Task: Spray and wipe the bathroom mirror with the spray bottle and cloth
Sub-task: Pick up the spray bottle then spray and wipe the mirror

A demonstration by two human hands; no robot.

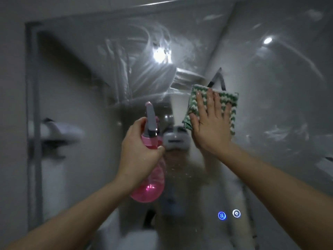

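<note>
We press our right hand [210, 123] flat, fingers spread, on the green-and-white cloth [218, 103] against the bathroom mirror [90, 78]. Left of the cloth, our left hand [139, 152] grips the neck of the pink spray bottle [150, 159], raised before the glass. Wet streaks [140, 56] lie above the cloth; two lit icons [228, 214] glow well below it.

two hands, left [139, 150] and right [210, 123], one spray bottle [150, 159], one cloth [227, 105], one mirror [270, 87], two lit icons [222, 215].
</note>
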